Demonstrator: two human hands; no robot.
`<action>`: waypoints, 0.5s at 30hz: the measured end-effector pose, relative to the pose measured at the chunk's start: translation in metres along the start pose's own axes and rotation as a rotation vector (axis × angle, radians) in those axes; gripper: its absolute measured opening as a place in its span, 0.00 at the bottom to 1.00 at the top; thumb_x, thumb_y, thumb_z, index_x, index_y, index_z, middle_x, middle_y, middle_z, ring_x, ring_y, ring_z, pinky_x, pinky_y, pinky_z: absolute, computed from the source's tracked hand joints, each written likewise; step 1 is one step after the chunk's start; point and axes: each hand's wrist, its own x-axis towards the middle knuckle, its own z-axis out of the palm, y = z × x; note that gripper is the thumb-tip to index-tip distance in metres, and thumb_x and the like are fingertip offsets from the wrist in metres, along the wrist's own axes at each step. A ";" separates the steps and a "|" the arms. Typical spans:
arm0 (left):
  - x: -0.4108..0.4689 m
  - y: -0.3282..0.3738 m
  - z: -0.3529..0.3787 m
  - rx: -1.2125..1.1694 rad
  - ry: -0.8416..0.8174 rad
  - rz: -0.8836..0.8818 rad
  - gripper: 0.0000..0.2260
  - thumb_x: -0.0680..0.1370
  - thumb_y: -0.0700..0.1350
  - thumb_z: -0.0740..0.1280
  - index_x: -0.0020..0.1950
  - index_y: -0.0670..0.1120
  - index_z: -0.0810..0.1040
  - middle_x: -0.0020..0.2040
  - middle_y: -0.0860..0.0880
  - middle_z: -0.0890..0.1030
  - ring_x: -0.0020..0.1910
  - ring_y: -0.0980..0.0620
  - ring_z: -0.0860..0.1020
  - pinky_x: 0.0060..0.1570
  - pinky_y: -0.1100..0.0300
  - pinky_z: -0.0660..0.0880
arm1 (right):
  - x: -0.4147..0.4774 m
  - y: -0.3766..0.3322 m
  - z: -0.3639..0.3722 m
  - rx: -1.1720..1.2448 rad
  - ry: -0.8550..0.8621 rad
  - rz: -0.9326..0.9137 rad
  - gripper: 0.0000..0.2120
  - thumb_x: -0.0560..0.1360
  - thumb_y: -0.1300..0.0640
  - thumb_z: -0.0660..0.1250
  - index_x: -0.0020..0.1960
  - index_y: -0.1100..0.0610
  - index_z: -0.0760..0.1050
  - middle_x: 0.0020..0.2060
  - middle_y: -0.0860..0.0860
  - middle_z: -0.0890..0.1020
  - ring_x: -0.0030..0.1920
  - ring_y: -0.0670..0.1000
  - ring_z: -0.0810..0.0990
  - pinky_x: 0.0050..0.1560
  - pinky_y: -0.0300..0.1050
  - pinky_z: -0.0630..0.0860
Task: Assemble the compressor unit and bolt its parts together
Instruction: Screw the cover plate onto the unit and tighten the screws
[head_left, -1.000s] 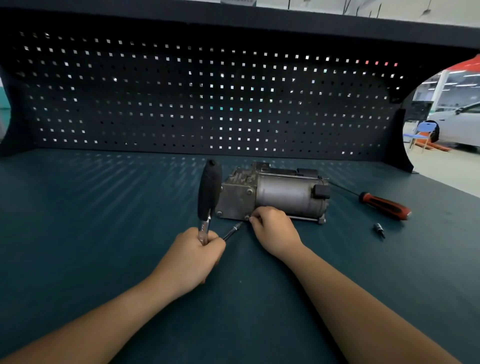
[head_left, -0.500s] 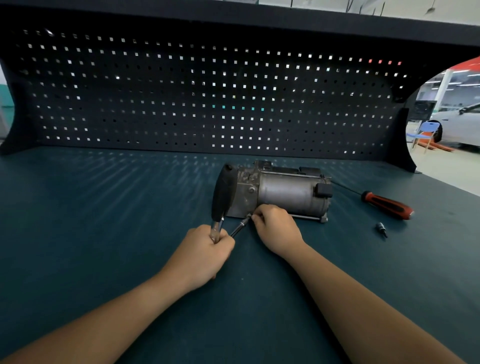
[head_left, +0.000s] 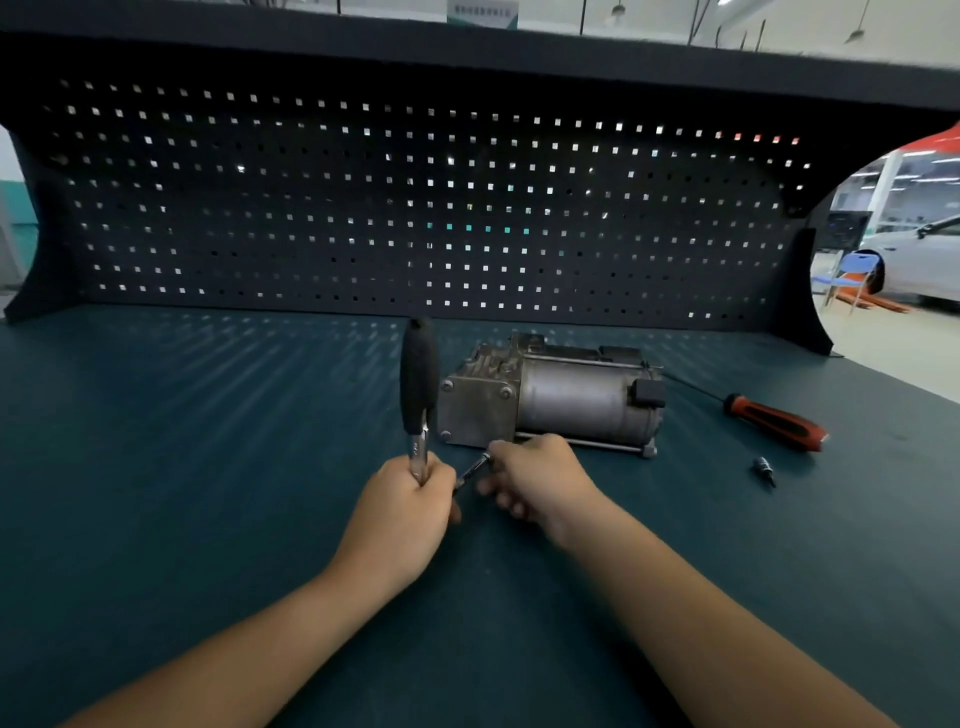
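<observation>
Ratchet and compressor unit, centre of bench
Left hand clenched round upright ratchet; right hand pinching extension bar tip, just before unit's lower front edge; red screwdriver, loose bit far right

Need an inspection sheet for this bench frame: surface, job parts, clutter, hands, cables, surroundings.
Surface: dark teal bench mat.
Job's things: compressor unit mid-bench; ratchet, handle upright; extension bar angled toward the unit's near lower corner.
Clutter: red-handled screwdriver and small bit, right of the unit.
Hands: left hand grips the ratchet's metal shank; right hand at the bar's tip, blurred, grip unclear.
Cables: nothing seen.
Surroundings: pegboard behind; blue chair, white car beyond at right.
</observation>
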 end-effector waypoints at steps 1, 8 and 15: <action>-0.001 0.000 0.000 0.058 -0.002 0.033 0.19 0.77 0.44 0.58 0.25 0.46 0.69 0.25 0.45 0.75 0.24 0.52 0.70 0.31 0.56 0.67 | -0.005 -0.004 0.003 0.184 -0.065 0.103 0.09 0.79 0.58 0.59 0.42 0.61 0.70 0.29 0.56 0.79 0.17 0.45 0.69 0.19 0.33 0.64; -0.011 0.003 0.002 0.687 -0.093 0.419 0.15 0.73 0.61 0.53 0.38 0.51 0.63 0.39 0.51 0.79 0.41 0.49 0.77 0.34 0.55 0.64 | -0.002 0.002 0.009 0.192 -0.026 0.084 0.16 0.76 0.59 0.65 0.31 0.58 0.67 0.17 0.48 0.72 0.18 0.45 0.68 0.19 0.33 0.62; -0.013 0.006 0.010 0.892 -0.196 0.527 0.20 0.69 0.67 0.51 0.47 0.52 0.63 0.49 0.53 0.78 0.46 0.51 0.77 0.37 0.57 0.64 | 0.007 0.002 0.008 -0.082 0.064 0.016 0.20 0.72 0.57 0.67 0.24 0.58 0.68 0.14 0.48 0.70 0.20 0.46 0.70 0.27 0.39 0.67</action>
